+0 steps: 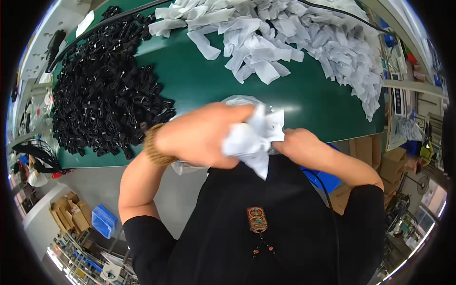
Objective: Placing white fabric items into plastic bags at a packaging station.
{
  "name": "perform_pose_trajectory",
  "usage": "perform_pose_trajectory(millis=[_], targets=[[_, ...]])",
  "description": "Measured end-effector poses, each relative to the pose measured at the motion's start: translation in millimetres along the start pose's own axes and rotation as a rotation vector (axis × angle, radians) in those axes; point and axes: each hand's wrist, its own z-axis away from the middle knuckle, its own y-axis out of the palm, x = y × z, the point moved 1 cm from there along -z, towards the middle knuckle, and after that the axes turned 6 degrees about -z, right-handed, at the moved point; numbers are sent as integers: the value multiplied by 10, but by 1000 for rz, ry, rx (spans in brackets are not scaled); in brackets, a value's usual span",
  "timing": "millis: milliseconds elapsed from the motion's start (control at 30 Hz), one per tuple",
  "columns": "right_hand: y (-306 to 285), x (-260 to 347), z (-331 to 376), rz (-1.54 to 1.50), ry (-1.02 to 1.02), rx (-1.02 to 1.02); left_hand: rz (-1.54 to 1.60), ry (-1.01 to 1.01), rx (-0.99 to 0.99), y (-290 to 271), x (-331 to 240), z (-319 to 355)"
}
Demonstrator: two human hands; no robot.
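Both hands grip one white pouch [254, 137] — left hand [199, 137] clenched around it, right hand [297, 145] apparently pinching its edge. Risk: thin bag tears if pulled apart.

A dark green desk [199, 80] carries the work, its surface bending with the lens. On its left part lies a broad heap of black coiled cables [102, 90], reaching close to the near edge. Along the far side and down toward the right edge spreads a large pile of white bags [304, 33], loosely tumbled over one another. Between the two heaps the green top shows bare, with a thin black cord [109, 21] running along the far-left rim.
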Motion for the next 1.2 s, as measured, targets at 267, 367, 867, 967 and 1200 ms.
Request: perform_pose_trajectory(millis=[267, 367, 867, 967, 1200], targets=[[-333, 14, 454, -108, -120, -248, -784, -180, -16, 1052, 290, -672], [-218, -123, 506, -195, -57, -428, -1014, -195, -244, 1394, 398, -710], [-348, -97, 335, -434, -171, -165, -836, -206, -271, 1328, 539, -252], [-471, -372, 192, -733, -170, -270, -796, -320, -274, 1095, 329, 68], [-183, -1035, -786, -701, 232, -541, -1091, -325, -11, 640, -88, 446]])
